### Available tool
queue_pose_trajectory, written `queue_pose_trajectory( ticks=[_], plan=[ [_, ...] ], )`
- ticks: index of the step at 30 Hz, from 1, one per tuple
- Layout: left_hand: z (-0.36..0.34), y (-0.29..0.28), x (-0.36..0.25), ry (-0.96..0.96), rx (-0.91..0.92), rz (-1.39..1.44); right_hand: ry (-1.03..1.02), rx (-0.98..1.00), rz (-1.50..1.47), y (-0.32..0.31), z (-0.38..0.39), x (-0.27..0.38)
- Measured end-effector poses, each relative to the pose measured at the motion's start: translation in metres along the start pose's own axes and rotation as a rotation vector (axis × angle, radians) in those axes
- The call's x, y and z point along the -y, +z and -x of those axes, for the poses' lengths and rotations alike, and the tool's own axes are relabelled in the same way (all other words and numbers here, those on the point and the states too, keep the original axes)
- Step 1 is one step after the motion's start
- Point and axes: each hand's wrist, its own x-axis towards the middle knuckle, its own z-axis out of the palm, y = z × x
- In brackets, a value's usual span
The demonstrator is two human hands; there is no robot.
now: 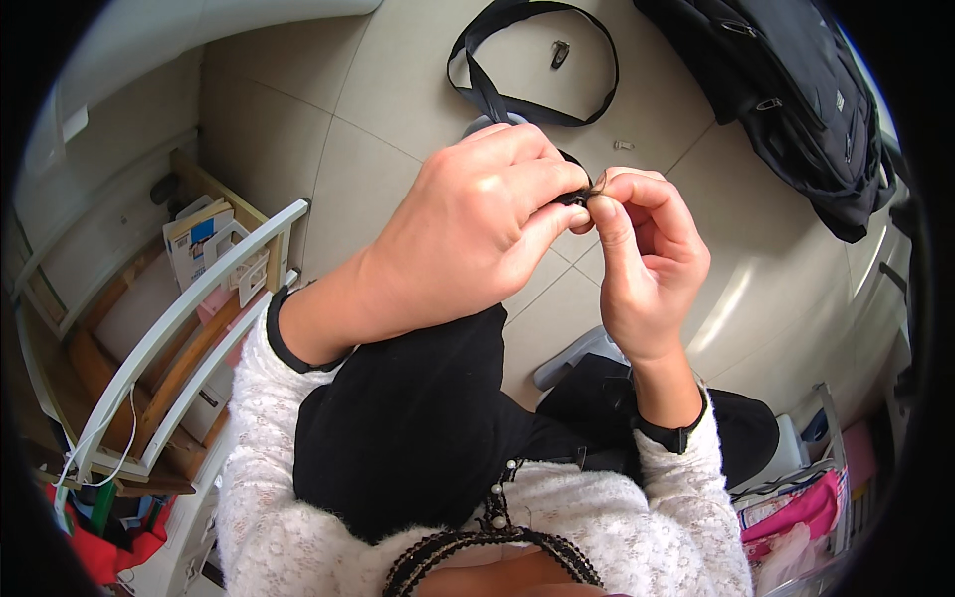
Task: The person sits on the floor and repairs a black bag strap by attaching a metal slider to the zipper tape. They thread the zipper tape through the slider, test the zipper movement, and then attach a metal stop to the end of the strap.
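Note:
My left hand is closed on a black strap, its fingertips pressed round a small dark part of it. My right hand pinches at fine dark threads at that same part, its thumb beside the left fingertips; what exactly it holds is partly hidden by fingers. The black strap runs up from my hands into a wide loop on the tiled floor. A metal clip with a dark part lies inside the loop, and a small pale metal piece lies to its lower right.
A large black bag lies at upper right. A white-railed wooden shelf with papers stands at left, red fabric below it. A rack with pink fabric is at lower right. My dark-clad legs are beneath my arms.

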Motion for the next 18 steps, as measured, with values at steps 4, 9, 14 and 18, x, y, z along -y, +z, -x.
queue_pose_trajectory(
  ticks=[4, 9, 14, 18],
  plan=[
    [0.000, 0.000, -0.001, 0.045, 0.001, -0.060, 0.003, -0.012, -0.003, 0.001, 0.002, 0.001],
    [0.000, -0.005, -0.002, -0.002, 0.079, -0.042, 0.116, -0.008, -0.125, 0.000, 0.006, 0.001],
    [-0.005, -0.017, 0.007, -0.032, 0.217, -0.002, 0.384, -0.023, -0.374, 0.000, 0.005, 0.003],
    [-0.009, -0.021, 0.012, -0.345, 0.364, 0.234, 0.458, 0.100, -0.249, -0.008, -0.008, 0.009]
  ],
)
